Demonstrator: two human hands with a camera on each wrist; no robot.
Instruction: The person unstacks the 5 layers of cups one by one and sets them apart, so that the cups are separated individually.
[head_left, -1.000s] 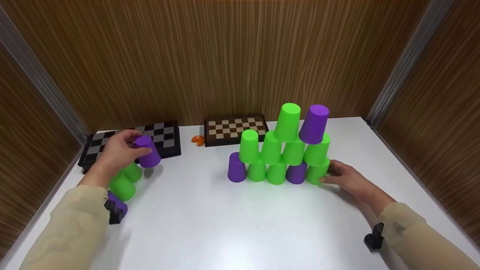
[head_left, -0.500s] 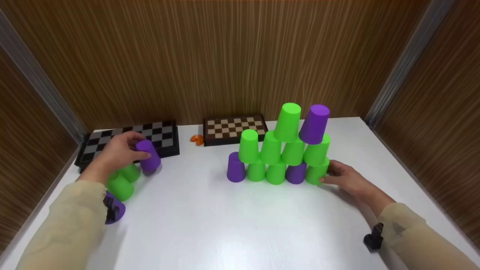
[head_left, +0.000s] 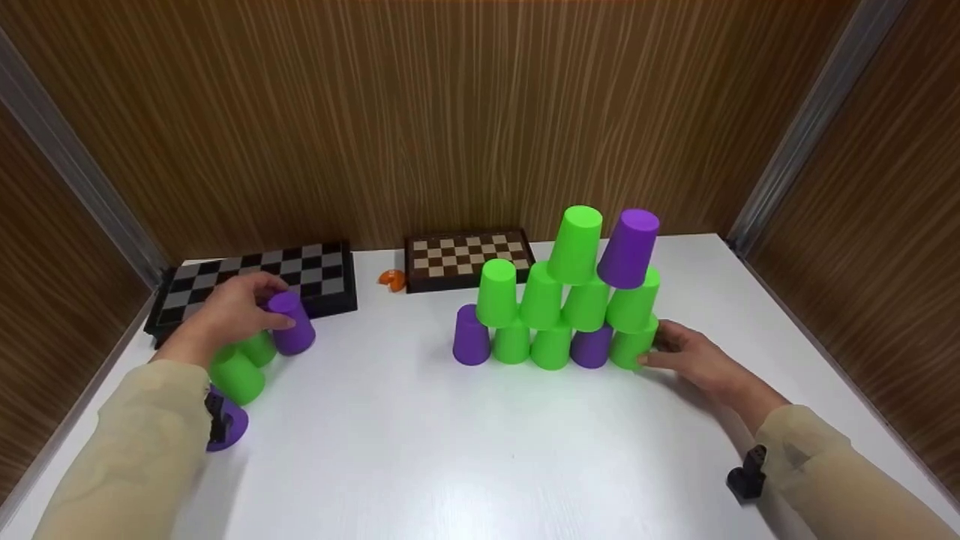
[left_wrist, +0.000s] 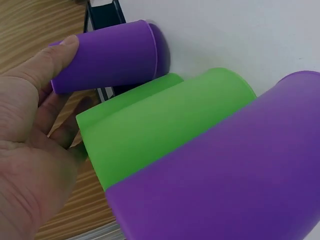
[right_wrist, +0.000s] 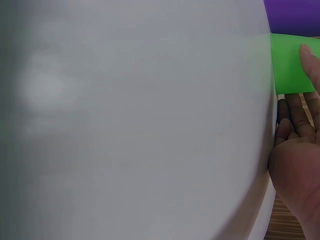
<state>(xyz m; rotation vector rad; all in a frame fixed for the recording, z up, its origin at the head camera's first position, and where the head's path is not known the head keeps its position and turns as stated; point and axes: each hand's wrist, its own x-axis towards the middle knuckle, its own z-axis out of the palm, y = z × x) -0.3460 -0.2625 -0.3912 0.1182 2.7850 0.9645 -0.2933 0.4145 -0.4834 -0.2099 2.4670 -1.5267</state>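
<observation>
My left hand (head_left: 238, 306) pinches an upside-down purple cup (head_left: 295, 331) near its closed end, thumb in front; in the left wrist view a dark shadow lies just beyond the cup's rim. Beside it stand two green cups (head_left: 238, 376) and another purple cup (head_left: 234, 426), partly covered by my sleeve. At the right, upside-down cups form a stepped stack, with a green cup (head_left: 576, 244) and a purple cup (head_left: 630, 249) uppermost. My right hand (head_left: 701, 361) holds the bottom row's rightmost green cup (head_left: 630, 349), thumb on its front and fingers round the far side.
A black-and-grey checkered board (head_left: 319, 274) lies at the back left, right behind my left hand. A smaller brown board (head_left: 469, 259) sits at the back middle, beside a small orange object (head_left: 392, 280). Wood-grain panels (head_left: 450, 112) enclose the white table (head_left: 420, 450).
My left hand has lowered the purple cup towards the table and drawn it slightly nearer, beside the green cups. The right hand and the stack have stayed in place.
</observation>
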